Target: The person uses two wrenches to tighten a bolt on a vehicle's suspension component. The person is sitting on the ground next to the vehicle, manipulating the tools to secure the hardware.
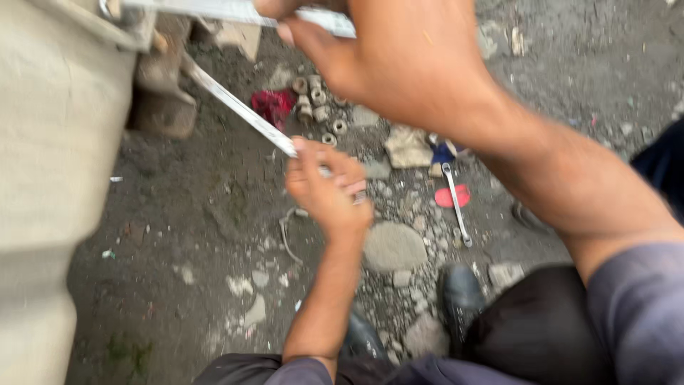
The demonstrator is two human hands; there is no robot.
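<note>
Currently left hand [329, 187] is clamped around the lower end of a long flat metal wrench [239, 107], fingers curled shut on it. That wrench runs diagonally up-left toward the grey vehicle body [50, 142] at the left edge of view. Right hand [399, 60] is high in frame, close to the camera, fingers wrapped on a second metal bar [214, 10] that lies near-horizontal along the top edge; its far end meets the same grey body at top left. Blurred, so can't tell what either tool's head sits on.

Ground is dirt and broken stone. Just behind the left hand: a cluster of small metal nuts and bushings [317, 103] beside a red rag [273, 105]. Right of them, a spare spanner [455, 203] lies across a red disc [452, 196], near a blue scrap [445, 152]. A black shoe [459, 296] is planted at bottom centre.
</note>
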